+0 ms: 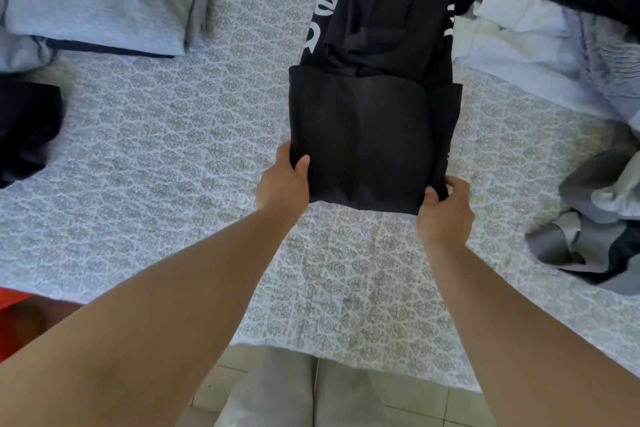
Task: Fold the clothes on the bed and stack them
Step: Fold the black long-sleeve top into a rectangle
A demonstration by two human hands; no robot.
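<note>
Both hands pinch near corners of black shirt [374,135] on bed [173,149]: left hand [284,180], right hand [445,206]. I judge next: carry fold away from me, corners level, edges aligned.

Left arm: we extend it bare from the lower left, forearm angled up and to the right.
Left hand [284,180]: we see its back; the thumb lies on top of the black garment [374,135] at the near left corner, the fingers tucked beneath the edge, out of sight.
Right arm: we extend it bare from the lower right, forearm angled up and to the left.
Right hand [446,210]: we pinch the near right corner, thumb on top, fingers curled round the edge.
Spacing: our hands sit well apart, one at each near corner.
</note>
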